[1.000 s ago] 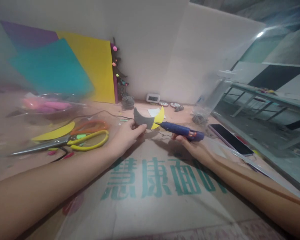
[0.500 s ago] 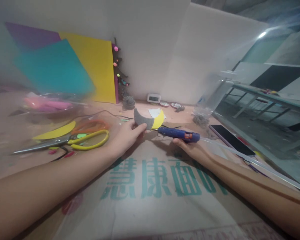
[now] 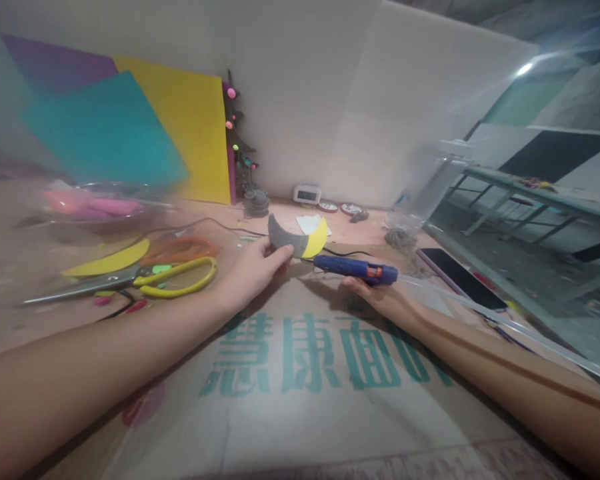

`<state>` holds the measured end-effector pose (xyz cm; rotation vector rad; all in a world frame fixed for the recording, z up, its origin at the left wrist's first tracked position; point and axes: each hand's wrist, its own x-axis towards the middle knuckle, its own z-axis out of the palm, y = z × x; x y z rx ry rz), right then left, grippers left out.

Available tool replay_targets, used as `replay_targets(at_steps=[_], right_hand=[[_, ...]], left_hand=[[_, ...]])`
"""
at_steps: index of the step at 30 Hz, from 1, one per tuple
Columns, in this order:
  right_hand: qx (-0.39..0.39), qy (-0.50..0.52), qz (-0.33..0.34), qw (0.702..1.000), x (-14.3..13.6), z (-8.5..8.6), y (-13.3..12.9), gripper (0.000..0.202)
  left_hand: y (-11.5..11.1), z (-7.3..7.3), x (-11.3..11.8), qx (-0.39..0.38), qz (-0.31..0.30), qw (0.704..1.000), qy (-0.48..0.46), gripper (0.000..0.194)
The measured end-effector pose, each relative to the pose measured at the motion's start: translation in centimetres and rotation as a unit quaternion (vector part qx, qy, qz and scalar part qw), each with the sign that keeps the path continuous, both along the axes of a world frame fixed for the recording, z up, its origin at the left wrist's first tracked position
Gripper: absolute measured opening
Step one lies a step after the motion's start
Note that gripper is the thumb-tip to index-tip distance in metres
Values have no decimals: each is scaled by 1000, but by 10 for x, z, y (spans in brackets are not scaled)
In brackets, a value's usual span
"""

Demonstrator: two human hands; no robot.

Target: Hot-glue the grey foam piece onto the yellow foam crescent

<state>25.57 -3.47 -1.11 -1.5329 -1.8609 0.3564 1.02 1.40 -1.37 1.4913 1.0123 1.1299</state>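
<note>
Between the thumb and fingers of my left hand [image 3: 270, 263] is a crescent-shaped felt piece [image 3: 316, 240], grey on its left part and yellow on its right. My right hand [image 3: 367, 290] is wrapped round a blue hot glue gun [image 3: 355, 269], which points left. Its nozzle lies close under the crescent's lower edge; whether it touches I cannot tell. A long clear glue stick [image 3: 460, 303] runs out of the gun's back toward the lower right. The fingers under the gun are partly hidden.
Yellow-handled scissors [image 3: 177, 279] and a yellow felt piece [image 3: 113, 259] lie at left, near a clear bowl [image 3: 97, 217] with pink items. A phone [image 3: 460, 277] lies at right. A small clock [image 3: 307, 195] and coloured sheets [image 3: 180, 127] stand at the back.
The glue gun has shifted very slightly left and down, its nozzle a little lower against the crescent. My left hand keeps its hold, and the view has moved slightly.
</note>
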Motion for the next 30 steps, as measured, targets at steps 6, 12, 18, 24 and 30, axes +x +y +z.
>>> replay_targets(at_steps=[6,12,18,24,30], right_hand=[[1,-8,-7,1000,-1,-1,0,29],[4,-14,-4,1000,-1,-1,1,28],[8,-3,-30,1000,0,-7,3,33],[5,-6,-26,1000,0,-5,2,30],[-1,-7,-28,1000,0,-6,3,31]], left_hand=[[-2,4,-1,1,1,1000,11,24],[-2,4,0,4,6,1000,23,25],[-2,2,0,0,1,1000,15,25],[-2,3,1,-3,-4,1000,3,24],[-4,4,1,-3,-2,1000,5,25]])
